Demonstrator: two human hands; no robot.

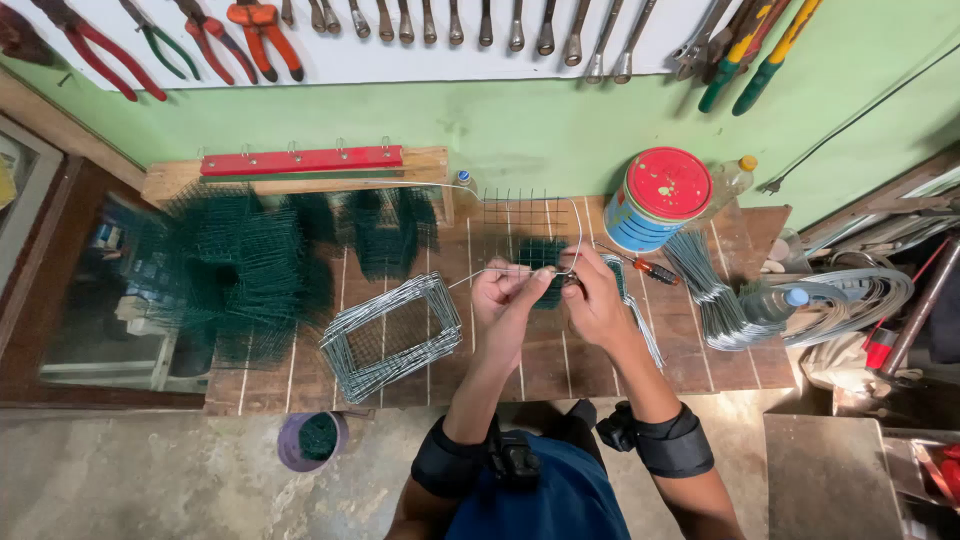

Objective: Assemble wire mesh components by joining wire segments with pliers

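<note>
The wire (500, 270), thin and springy, looks light; left hand (503, 293) and right hand (590, 295) pinch it closed beside the green mesh piece (545, 262).

A workshop — pliers (262, 30) and spanners (455, 22) hang in a row on the green wall above a wooden workbench (560, 355) crowded with green wire mesh (240, 270), bent wire frames (392, 335) and wire coils (860, 295).

Single head-worn view, steeply down from above the wooden workbench (620, 360), facing the green tool wall (520, 125), moderately near.
</note>
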